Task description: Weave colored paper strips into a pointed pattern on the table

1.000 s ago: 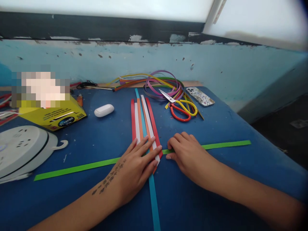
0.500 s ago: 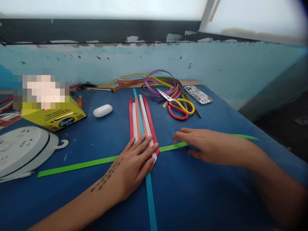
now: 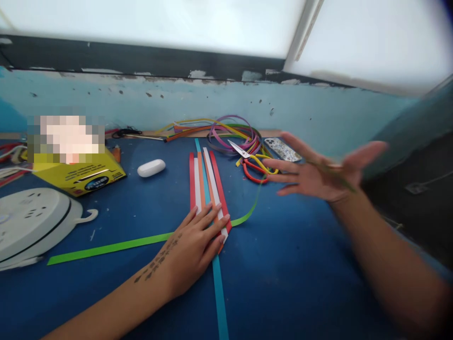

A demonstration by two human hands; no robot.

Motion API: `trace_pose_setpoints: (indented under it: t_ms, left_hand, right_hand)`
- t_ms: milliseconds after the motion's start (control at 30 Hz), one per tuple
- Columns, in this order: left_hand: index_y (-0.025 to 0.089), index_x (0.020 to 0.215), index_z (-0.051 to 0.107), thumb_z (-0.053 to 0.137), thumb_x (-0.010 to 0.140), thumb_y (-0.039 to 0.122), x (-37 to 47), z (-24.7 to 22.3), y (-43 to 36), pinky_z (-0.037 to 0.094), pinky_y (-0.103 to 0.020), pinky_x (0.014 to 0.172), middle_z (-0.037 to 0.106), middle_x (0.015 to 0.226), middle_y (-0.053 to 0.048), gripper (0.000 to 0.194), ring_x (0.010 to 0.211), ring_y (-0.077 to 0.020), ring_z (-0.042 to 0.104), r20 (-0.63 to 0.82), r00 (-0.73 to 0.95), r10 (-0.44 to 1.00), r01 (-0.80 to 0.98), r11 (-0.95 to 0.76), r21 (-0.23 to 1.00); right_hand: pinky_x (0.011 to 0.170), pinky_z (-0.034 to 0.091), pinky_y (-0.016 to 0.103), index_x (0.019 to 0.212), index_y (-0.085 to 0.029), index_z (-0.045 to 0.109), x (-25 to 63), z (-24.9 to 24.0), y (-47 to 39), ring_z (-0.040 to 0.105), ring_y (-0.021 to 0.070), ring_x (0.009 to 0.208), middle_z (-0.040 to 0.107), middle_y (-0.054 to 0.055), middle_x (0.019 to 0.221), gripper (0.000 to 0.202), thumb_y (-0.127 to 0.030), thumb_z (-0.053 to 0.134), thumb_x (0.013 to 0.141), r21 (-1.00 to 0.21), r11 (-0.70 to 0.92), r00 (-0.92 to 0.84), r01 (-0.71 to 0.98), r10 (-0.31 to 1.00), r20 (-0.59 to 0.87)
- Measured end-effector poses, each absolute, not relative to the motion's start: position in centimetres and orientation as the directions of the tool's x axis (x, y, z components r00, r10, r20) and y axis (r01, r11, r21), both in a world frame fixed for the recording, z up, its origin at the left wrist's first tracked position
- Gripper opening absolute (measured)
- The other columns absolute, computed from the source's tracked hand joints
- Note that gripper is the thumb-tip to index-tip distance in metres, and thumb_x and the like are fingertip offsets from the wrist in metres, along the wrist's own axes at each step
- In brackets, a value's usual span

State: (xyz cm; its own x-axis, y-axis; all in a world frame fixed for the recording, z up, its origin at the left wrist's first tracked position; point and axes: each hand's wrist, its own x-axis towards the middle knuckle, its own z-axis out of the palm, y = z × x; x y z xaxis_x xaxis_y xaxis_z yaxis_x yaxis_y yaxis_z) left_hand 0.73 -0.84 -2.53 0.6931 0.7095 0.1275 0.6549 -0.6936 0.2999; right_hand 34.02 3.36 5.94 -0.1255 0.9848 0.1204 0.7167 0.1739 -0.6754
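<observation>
Fingers spread, my left hand (image 3: 193,252) lies flat on a bundle of paper-like strips, pressing them to the table. Red strips (image 3: 218,186) form the outer sides, with white strips (image 3: 213,179) and orange strips inside. A blue strip (image 3: 220,297) runs lengthwise through the middle and toward me. The green strip (image 3: 109,247) crosses beneath the bundle; its right part bends up off the table toward my right hand (image 3: 314,177). That hand is raised, palm showing and fingers apart, somewhat blurred. A thin green piece of the strip appears to lie across its palm.
Scissors (image 3: 253,163) with red and yellow handles lie beside coiled coloured strips (image 3: 233,127). A patterned phone (image 3: 281,148) is partly behind my right fingers. To the left are a white oval case (image 3: 151,168), a yellow box (image 3: 88,177) and a white cable reel (image 3: 38,222).
My right hand has risen from the table and turned its palm into view, lifting the right part of the green strip into a curve. My left hand stays on the bundle.
</observation>
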Motion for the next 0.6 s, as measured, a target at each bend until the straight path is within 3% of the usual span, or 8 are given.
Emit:
trace_pose_setpoints:
  t_ms: [33,100,167,233,300,400,533,600]
  left_hand:
    - [0.031,0.154,0.047,0.042,0.108,0.038,0.7,-2.6,-0.8,0.030,-0.052,0.125,0.039,0.164,-0.005,0.047,0.153,-0.0275,0.032,0.140,0.695,0.706,0.650,-0.699,0.298]
    - [0.031,0.153,0.048,0.043,0.108,0.039,0.7,-2.7,-0.7,0.030,-0.053,0.125,0.040,0.163,-0.005,0.046,0.153,-0.0275,0.033,0.154,0.700,0.698,0.642,-0.709,0.292]
    - [0.030,0.154,0.048,0.042,0.108,0.039,0.7,-2.7,-0.7,0.031,-0.055,0.124,0.040,0.163,-0.005,0.047,0.153,-0.0278,0.032,0.148,0.702,0.697,0.644,-0.710,0.284]
    - [0.030,0.154,0.047,0.041,0.108,0.039,0.8,-2.7,-0.7,0.032,-0.056,0.123,0.039,0.163,-0.005,0.047,0.154,-0.0283,0.032,0.137,0.698,0.703,0.652,-0.702,0.285]
    - [0.030,0.154,0.047,0.041,0.108,0.038,0.8,-2.6,-0.8,0.033,-0.056,0.123,0.040,0.163,-0.005,0.047,0.153,-0.0283,0.032,0.132,0.690,0.712,0.657,-0.693,0.297]
    - [0.031,0.152,0.049,0.041,0.108,0.039,0.9,-2.5,-0.9,0.031,-0.054,0.124,0.041,0.163,-0.005,0.046,0.153,-0.0274,0.033,0.136,0.686,0.715,0.655,-0.688,0.313]
    - [0.031,0.153,0.048,0.041,0.108,0.040,0.9,-2.3,-0.9,0.031,-0.053,0.124,0.040,0.163,-0.004,0.046,0.154,-0.0272,0.032,0.121,0.687,0.717,0.658,-0.684,0.315]
    - [0.031,0.154,0.047,0.040,0.108,0.040,0.9,-2.2,-0.9,0.031,-0.053,0.125,0.039,0.164,-0.004,0.047,0.154,-0.0273,0.032,0.114,0.693,0.712,0.655,-0.688,0.313]
  right_hand:
    - [0.078,0.054,0.036,0.144,-0.030,0.054,32.5,5.1,3.6,0.074,0.0202,0.103,0.070,0.012,0.129,0.066,-0.071,0.024,0.102,-0.811,0.176,-0.188,0.559,0.979,0.083]
    - [0.083,0.057,0.040,0.151,-0.034,0.044,29.1,3.1,4.2,0.072,0.0237,0.106,0.071,0.011,0.125,0.065,-0.072,0.026,0.101,-0.958,0.109,-0.261,0.264,0.965,0.037]
    - [0.085,0.058,0.041,0.153,-0.026,0.040,26.1,1.0,4.4,0.071,0.0234,0.097,0.069,0.011,0.109,0.067,-0.066,0.019,0.103,-0.998,0.040,-0.253,0.053,0.967,0.025]
    - [0.083,0.058,0.039,0.154,-0.026,0.035,24.0,-0.9,4.4,0.066,0.0198,0.080,0.063,0.004,0.094,0.058,-0.056,0.030,0.104,-0.997,0.075,-0.199,-0.031,0.977,0.079]
    - [0.085,0.056,0.036,0.150,-0.028,0.038,23.1,-2.2,4.0,0.063,0.0180,0.080,0.058,0.001,0.091,0.055,-0.039,0.051,0.098,-0.979,0.198,-0.189,0.047,0.964,0.186]
    - [0.097,0.052,0.038,0.136,-0.027,0.051,23.1,-2.9,3.1,0.061,0.0194,0.100,0.059,0.005,0.105,0.045,-0.025,0.058,0.092,-0.876,0.390,-0.135,0.284,0.921,0.366]
    - [0.094,0.051,0.043,0.128,-0.025,0.054,25.2,-1.3,2.7,0.057,0.0260,0.109,0.058,0.011,0.123,0.054,-0.032,0.079,0.081,-0.691,0.378,0.054,0.616,0.855,0.516]
    - [0.088,0.052,0.043,0.119,-0.024,0.060,27.2,0.7,2.7,0.058,0.0278,0.106,0.061,0.011,0.119,0.052,-0.039,0.084,0.075,-0.602,0.353,0.015,0.717,0.855,0.519]
